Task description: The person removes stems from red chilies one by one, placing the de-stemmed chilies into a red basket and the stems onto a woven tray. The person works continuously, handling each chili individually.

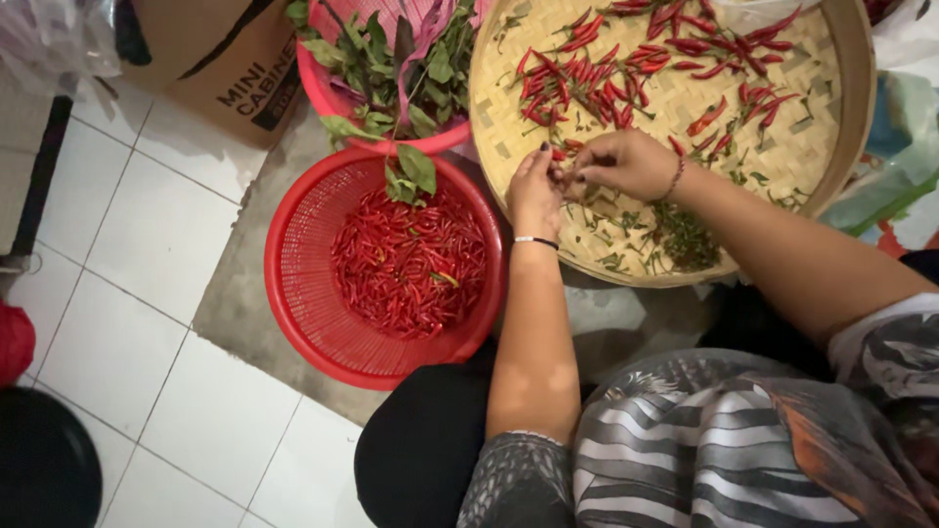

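White floor tiles (117, 323) and a grey mat (245, 293) lie under the work, with a cardboard box (220, 59) at the top left. The person sits over a round woven bamboo tray (841, 127) strewn with red chillies (606, 83) that mostly carry their green stalks. Both hands meet over the tray's near-left part: the left hand (535, 191) and the right hand (626, 161) are pinched together on what looks like a single chilli, fingertips touching, though the pod itself is too small to make out clearly.

A small heap of green stalks and bits (685, 240) lies on the tray's near edge, just beside the right wrist. Left of the tray stands a red plastic colander (293, 284), its bottom covered by a good layer of chillies without stalks (411, 264), with a few green leaves (411, 171) resting on the far rim. Behind it a pink basket (323, 88) holds leafy stems.

Judging by the two lots, the stalking is well past halfway: the colander holds more than the tray, yet several dozen pods are left on the weave.
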